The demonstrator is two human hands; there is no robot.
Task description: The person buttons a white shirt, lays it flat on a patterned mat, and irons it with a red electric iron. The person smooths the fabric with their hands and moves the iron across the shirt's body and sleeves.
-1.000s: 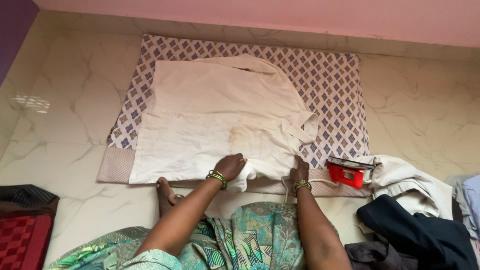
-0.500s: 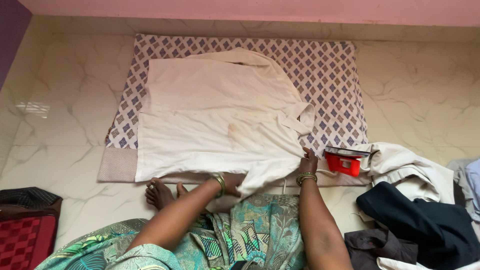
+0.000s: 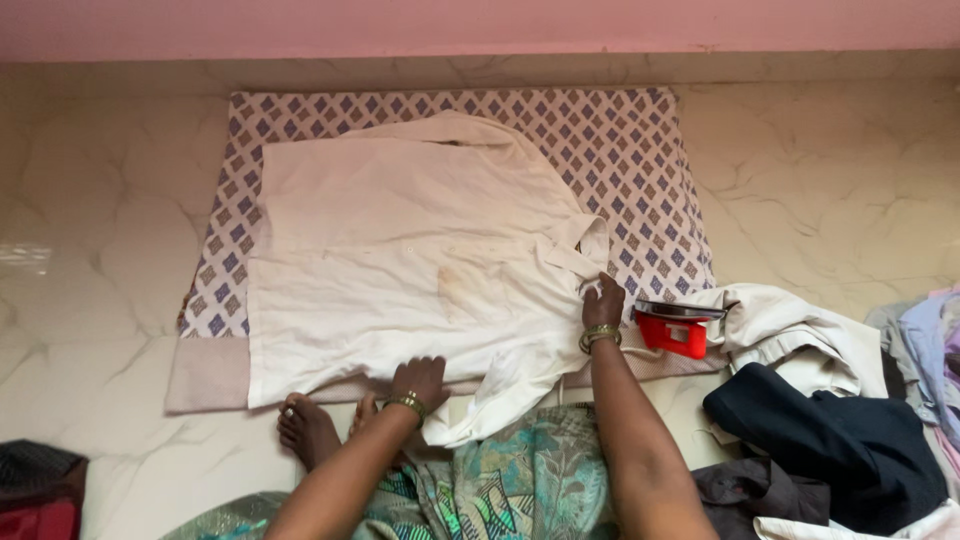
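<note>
A cream shirt (image 3: 400, 250) with a brownish stain lies spread on a blue-and-white diamond-patterned cloth (image 3: 640, 170) on the marble floor. My left hand (image 3: 420, 380) rests flat on the shirt's near hem, fingers spread. My right hand (image 3: 603, 300) presses on the shirt by its collar, fingers on the fabric. A shirt sleeve hangs off the cloth's near edge onto my lap. A red iron (image 3: 672, 328) lies just right of my right hand.
A pile of clothes sits at the right: a cream garment (image 3: 800, 335), a dark navy one (image 3: 830, 440) and pale blue ones at the frame edge. My bare foot (image 3: 305, 430) shows by the cloth's near edge. A dark red item (image 3: 35, 495) is at bottom left.
My left hand moved from gripping the sleeve fabric to lying flat on the near hem. My right hand slid up toward the collar. The view shifted right.
</note>
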